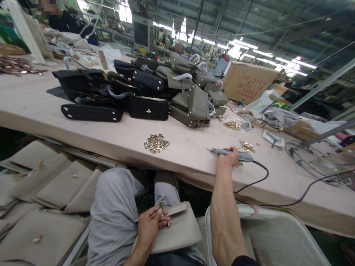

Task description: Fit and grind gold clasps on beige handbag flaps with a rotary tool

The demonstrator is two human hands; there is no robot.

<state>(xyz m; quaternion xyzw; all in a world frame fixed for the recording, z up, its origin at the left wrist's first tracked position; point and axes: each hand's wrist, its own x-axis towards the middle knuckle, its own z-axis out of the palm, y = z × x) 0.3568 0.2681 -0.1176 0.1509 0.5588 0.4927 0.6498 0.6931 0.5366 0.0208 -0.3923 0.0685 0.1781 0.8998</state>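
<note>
My right hand (229, 158) is wrapped round a grey corded electric screwdriver (245, 156) at the table's near edge, its tip pointing left. My left hand (152, 223) is over a beige handbag (183, 232) that lies across my lap. Its fingertips pinch a small gold metal clasp plate (162, 204), held upright. Another bit of metal hardware (169, 224) shows just below the fingers, against the bag. A pile of similar gold plates (156, 143) lies on the table, left of the screwdriver, and loose gold pieces (246, 146) lie just beyond my right hand.
Black handbags (91, 112) and olive handbags (191, 105) are heaped along the table (111, 136). Beige bag pieces (41, 236) are stacked at my left. A white plastic bin (291, 218) stands at my right, below the screwdriver's cable (288, 204). A cardboard box (249, 83) sits farther back.
</note>
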